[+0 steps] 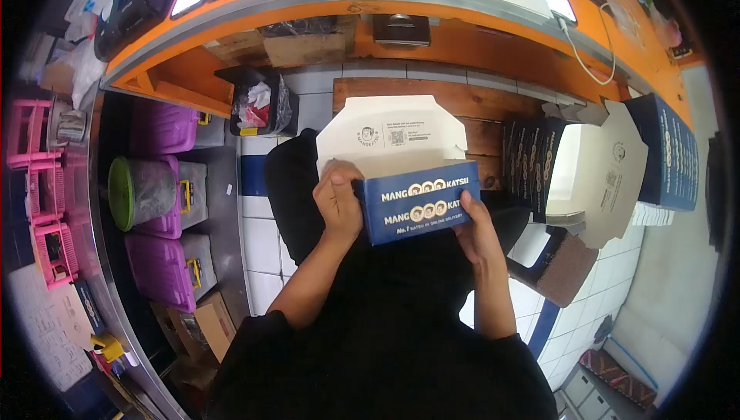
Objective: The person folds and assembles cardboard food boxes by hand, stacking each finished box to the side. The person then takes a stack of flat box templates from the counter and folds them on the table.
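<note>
A blue cardboard food box [424,203] with white lettering is held above my lap, its white lid [393,123] standing up at the back with a printed face logo and a square code. My left hand [339,200] is closed on the box's left front corner, the thumb at the top edge. At the lower right side, my right hand [479,236] grips the box with its thumb on the front panel. Part of the right fingers is hidden behind or under the box. The inside of the box is mostly hidden by its front wall.
To the right stand a stack of similar blue boxes [532,162] and a box with its white lid raised [617,173]. An orange desk [462,27] with phones spans the front. A bin [266,104] stands below it. Purple-lidded tubs [158,270] line the left.
</note>
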A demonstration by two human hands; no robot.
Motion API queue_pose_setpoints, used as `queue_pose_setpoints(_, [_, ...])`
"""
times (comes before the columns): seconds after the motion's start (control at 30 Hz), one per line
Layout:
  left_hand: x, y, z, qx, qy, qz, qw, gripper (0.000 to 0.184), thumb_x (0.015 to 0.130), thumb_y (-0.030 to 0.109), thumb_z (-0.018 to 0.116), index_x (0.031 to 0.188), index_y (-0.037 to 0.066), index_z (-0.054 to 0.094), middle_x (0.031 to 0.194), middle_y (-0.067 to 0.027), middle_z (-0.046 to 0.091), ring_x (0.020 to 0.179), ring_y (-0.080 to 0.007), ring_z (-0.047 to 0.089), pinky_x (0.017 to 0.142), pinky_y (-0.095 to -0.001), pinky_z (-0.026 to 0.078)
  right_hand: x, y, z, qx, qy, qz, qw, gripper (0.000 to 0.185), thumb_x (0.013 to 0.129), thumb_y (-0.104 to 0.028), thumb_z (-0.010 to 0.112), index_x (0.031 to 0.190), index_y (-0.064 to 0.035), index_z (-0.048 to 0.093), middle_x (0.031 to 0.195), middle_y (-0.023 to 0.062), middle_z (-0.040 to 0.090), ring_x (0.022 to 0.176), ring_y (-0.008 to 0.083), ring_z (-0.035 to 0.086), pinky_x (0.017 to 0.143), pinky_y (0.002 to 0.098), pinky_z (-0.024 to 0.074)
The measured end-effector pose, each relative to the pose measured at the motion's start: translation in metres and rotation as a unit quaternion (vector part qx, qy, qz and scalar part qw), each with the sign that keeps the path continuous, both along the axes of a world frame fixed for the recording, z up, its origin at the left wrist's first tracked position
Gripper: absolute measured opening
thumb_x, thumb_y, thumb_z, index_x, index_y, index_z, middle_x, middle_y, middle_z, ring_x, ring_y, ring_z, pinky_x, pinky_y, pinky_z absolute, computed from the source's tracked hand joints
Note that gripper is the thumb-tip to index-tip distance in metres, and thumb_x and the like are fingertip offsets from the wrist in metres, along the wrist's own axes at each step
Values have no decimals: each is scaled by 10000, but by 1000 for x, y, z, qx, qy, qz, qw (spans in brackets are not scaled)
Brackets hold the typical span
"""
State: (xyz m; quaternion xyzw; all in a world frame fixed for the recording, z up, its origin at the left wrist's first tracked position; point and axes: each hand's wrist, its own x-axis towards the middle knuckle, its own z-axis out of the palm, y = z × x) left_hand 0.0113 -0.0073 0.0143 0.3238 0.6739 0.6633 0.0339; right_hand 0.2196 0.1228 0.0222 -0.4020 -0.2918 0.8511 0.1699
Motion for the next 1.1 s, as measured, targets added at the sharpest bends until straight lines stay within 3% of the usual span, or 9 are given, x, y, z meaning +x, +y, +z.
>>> queue_pose_setpoints(0.1, [-5, 8, -22, -46, -21, 57, 997, 505, 1103, 326, 350, 927, -29, 663, 918, -126, 610, 812, -187, 570, 721, -327, 441, -6, 6, -25, 58, -26, 23, 998, 664, 938, -423, 690, 1386, 25, 491, 1285, 114, 624, 1206, 217, 578, 1068, 380, 408])
queue_pose_setpoints(0.2, [-18, 5, -80, -278, -394, -50, 875, 529, 1033, 478, 500, 1140, -19, 642, 1100, -219, 661, 1082, -283, 628, 965, -373, 455, -16, 12, -74, 137, -160, 60, 976, 751, 974, -451, 628, 1529, -19, 365, 1397, 152, 563, 1327, 256, 487, 1106, 366, 356])
queue_pose_setpoints(0.3, [1, -3, -106, -312, -135, -147, 929, 589, 1004, 517, 534, 1260, -9, 598, 1117, -236, 669, 1103, -354, 640, 981, -398, 462, -23, 15, -92, 218, -179, 151, 947, 728, 986, -463, 607, 1513, -9, 393, 1397, 159, 563, 1320, 261, 494, 1106, 350, 356])
queue_pose_setpoints(0.57, [-10, 9, -108, -406, -128, -137, 894, 591, 1012, 521, 451, 1152, -33, 600, 1092, -310, 672, 1098, -471, 623, 934, -504, 477, -22, 30, -128, 384, -304, 161, 857, 645, 1001, -562, 520, 1215, 31, 658, 1054, 190, 720, 1008, 235, 667, 904, 354, 492])
queue_pose_setpoints(0.6, [-14, 10, -112, -438, -126, -139, 879, 575, 1010, 516, 448, 1110, -30, 597, 1095, -326, 663, 1092, -491, 618, 920, -524, 478, -24, 35, -122, 357, -319, 193, 856, 652, 974, -610, 503, 1295, -53, 617, 1169, 252, 690, 1154, 390, 642, 986, 425, 469])
queue_pose_setpoints(0.7, [-16, 15, -109, -478, -131, -129, 859, 601, 1023, 519, 427, 1125, -51, 588, 1057, -330, 648, 1073, -475, 623, 934, -481, 463, -28, 39, -111, 341, -342, 221, 848, 653, 981, -617, 476, 1275, -52, 618, 1140, 261, 694, 1136, 407, 644, 974, 427, 476])
queue_pose_setpoints(0.87, [-24, -13, -88, -261, -190, -255, 912, 731, 1039, 461, 456, 1531, -59, 309, 1566, -235, 359, 1420, -323, 373, 1184, -383, 249, 0, 33, -110, 223, -16, 192, 956, 766, 866, -103, 770, 1509, 37, 378, 1506, 117, 484, 1383, 210, 429, 1162, 367, 306])
queue_pose_setpoints(1.0, [-31, -16, -116, -267, -199, -142, 932, 604, 1006, 332, 546, 1444, -71, 446, 1448, -270, 495, 1358, -370, 469, 1142, -403, 328, -4, 32, -98, 311, -60, 239, 918, 1032, 803, -151, 826, 1587, 11, 175, 1611, 223, 292, 1487, 285, 302, 1211, 375, 228])
queue_pose_setpoints(1.1, [-24, -3, -94, -373, -150, -113, 909, 495, 986, 272, 550, 1344, -70, 546, 1267, -297, 620, 1218, -405, 587, 1049, -423, 433, -21, 28, -134, 252, -90, 143, 953, 758, 968, -218, 638, 1568, 18, 240, 1581, 224, 357, 1468, 293, 349, 1187, 370, 281])
